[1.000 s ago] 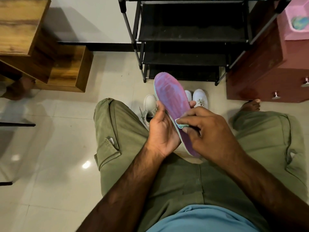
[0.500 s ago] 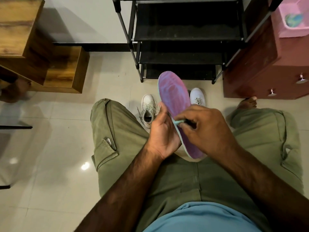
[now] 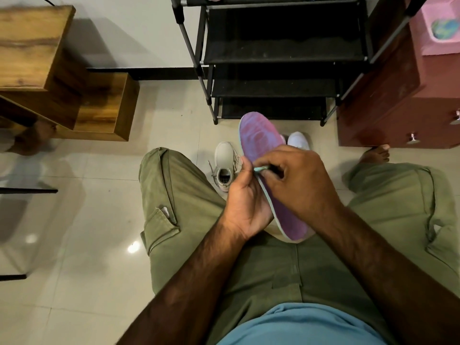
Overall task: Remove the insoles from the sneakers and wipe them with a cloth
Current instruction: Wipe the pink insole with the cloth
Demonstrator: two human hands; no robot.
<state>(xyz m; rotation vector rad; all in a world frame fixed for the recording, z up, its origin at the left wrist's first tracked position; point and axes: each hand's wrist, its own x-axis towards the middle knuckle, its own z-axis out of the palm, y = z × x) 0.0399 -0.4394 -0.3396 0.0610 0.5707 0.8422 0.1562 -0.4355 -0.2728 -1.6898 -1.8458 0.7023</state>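
The insole (image 3: 258, 138) is held much as it was a second ago, upright and leaning slightly, purple face towards the camera. What has changed is the right hand (image 3: 296, 180): it has travelled up the face from the heel half towards the middle, drifting to the insole's 9 o'clock edge. With it has gone the cloth (image 3: 261, 168) (only a small teal scrap shows). I judge this to be a wiping stroke under way, with the lower half covered and the toe half still to do. No second insole is in the hands.

The insole stands between the two hands, above the lap. Its toe end rises clear of them at 12 o'clock, and its heel end pokes out below the right wrist at 6 o'clock. The left hand (image 3: 245, 197) grips it from 9 o'clock, thumb on the edge and fingers wrapped behind, out of sight. The right hand lies across the face from 3 o'clock, fingers curled, pinching the cloth against the surface beside the left thumb.

On the floor, a grey sneaker (image 3: 225, 160) lies at the left hand's 11 o'clock. A white sneaker (image 3: 298, 140) peeps from behind the insole at the right hand's 12 o'clock.
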